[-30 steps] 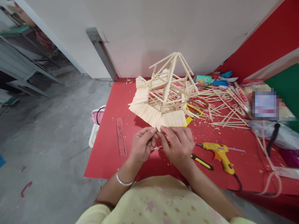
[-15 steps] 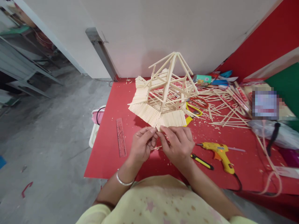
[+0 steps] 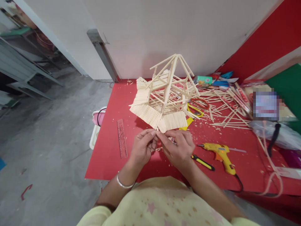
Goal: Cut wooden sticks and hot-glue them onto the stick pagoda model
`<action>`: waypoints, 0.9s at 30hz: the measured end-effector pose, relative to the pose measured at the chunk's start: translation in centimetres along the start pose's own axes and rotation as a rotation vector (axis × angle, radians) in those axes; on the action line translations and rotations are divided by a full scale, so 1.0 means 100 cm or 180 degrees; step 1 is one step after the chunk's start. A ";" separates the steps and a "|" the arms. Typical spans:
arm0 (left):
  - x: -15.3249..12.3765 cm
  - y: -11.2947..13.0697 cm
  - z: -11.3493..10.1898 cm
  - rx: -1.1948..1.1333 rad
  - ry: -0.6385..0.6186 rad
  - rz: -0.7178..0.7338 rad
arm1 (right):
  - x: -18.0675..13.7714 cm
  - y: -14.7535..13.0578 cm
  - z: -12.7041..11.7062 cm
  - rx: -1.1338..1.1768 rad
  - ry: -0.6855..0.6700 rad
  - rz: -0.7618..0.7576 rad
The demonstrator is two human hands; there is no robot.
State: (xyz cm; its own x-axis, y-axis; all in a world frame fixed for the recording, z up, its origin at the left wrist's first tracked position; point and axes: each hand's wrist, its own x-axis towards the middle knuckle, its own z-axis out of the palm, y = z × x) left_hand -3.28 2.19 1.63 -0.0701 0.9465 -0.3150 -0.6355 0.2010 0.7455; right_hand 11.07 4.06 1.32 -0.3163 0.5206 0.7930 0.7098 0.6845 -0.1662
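Note:
A pavilion-like model of pale wooden sticks [image 3: 148, 113] stands on the red table, with an open pointed frame above slatted skirts. At its near corner, my left hand [image 3: 144, 145] is closed, thumb and forefinger pinched together by the tip of the slats. My right hand [image 3: 179, 145] is closed too, its thumb and forefinger meeting the left fingertips there. Whatever lies between the fingers is too small and too covered to make out. A silver bangle [image 3: 125, 182] circles my left wrist.
Right of my hands lie a yellow glue gun [image 3: 219, 153] and a yellow-black utility knife [image 3: 203, 162]. Scissors [image 3: 194, 110] and many loose sticks [image 3: 228, 108] lie behind them. A clear ruler [image 3: 122, 138] is at left on the red table [image 3: 103, 157]; a white wall rises behind.
My right fingers have shifted slightly left and down from the slats, uncovering more of the model's near corner. My left hand stays nearly where it was.

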 end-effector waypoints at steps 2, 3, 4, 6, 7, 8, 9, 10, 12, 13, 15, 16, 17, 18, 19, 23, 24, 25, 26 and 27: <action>-0.007 0.000 -0.003 -0.0020 -0.0026 -0.0100 | -0.002 -0.002 -0.003 0.0051 -0.0005 -0.0067; -0.010 0.000 -0.006 -0.0039 -0.0053 -0.0188 | -0.004 -0.003 -0.004 0.0125 -0.0019 -0.0100; -0.013 -0.001 -0.009 -0.0065 -0.0092 -0.0289 | -0.007 -0.004 -0.006 0.0227 -0.0032 -0.0126; -0.018 -0.005 -0.016 -0.0132 -0.0230 -0.0533 | -0.014 -0.007 -0.010 0.0453 -0.0022 -0.0137; -0.018 -0.008 -0.019 -0.0174 -0.0325 -0.0676 | -0.019 -0.008 -0.011 0.0544 -0.0001 -0.0100; -0.018 -0.012 -0.021 -0.0220 -0.0431 -0.0834 | -0.024 -0.008 -0.012 0.0606 0.0021 -0.0027; -0.017 -0.017 -0.023 -0.0270 -0.0544 -0.0995 | -0.031 -0.008 -0.013 0.0636 0.0033 0.0077; -0.016 -0.022 -0.024 -0.0313 -0.0658 -0.1136 | -0.039 -0.007 -0.014 0.0656 0.0004 0.0192; -0.013 -0.031 -0.023 -0.0349 -0.0838 -0.1256 | -0.057 -0.002 -0.017 0.0693 -0.0162 0.0386; -0.012 -0.035 -0.021 -0.0330 -0.0888 -0.1216 | -0.068 0.001 -0.020 0.0695 -0.0303 0.0459; -0.010 -0.040 -0.017 -0.0238 -0.0892 -0.0979 | -0.090 0.011 -0.029 0.0624 -0.0702 0.0622; -0.010 -0.041 -0.016 -0.0177 -0.0842 -0.0837 | -0.101 0.017 -0.035 0.0497 -0.0921 0.0778; -0.010 -0.043 -0.015 -0.0112 -0.0771 -0.0720 | -0.112 0.022 -0.041 0.0327 -0.1120 0.0956; -0.010 -0.045 -0.015 -0.0048 -0.0693 -0.0646 | -0.121 0.027 -0.048 0.0139 -0.1265 0.1129; -0.010 -0.046 -0.016 0.0008 -0.0612 -0.0610 | -0.129 0.032 -0.056 -0.0062 -0.1375 0.1275; -0.012 -0.056 -0.020 0.0088 -0.0424 -0.0641 | -0.147 0.038 -0.082 -0.0816 -0.1954 0.1512; -0.012 -0.058 -0.021 0.0084 -0.0405 -0.0637 | -0.148 0.037 -0.087 -0.0948 -0.2140 0.1484; -0.012 -0.060 -0.021 0.0082 -0.0392 -0.0624 | -0.148 0.036 -0.090 -0.1039 -0.2307 0.1433; -0.012 -0.062 -0.021 0.0086 -0.0381 -0.0609 | -0.147 0.034 -0.093 -0.1093 -0.2437 0.1375; -0.012 -0.063 -0.021 0.0093 -0.0374 -0.0592 | -0.145 0.033 -0.094 -0.1118 -0.2520 0.1321</action>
State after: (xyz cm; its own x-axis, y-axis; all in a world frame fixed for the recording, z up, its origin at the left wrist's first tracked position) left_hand -0.80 -0.73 -3.89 0.1373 0.9150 -0.3793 -0.6064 0.3805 0.6982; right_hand 23.93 -6.05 -5.23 -0.2393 0.9689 0.0632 0.9683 0.2429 -0.0577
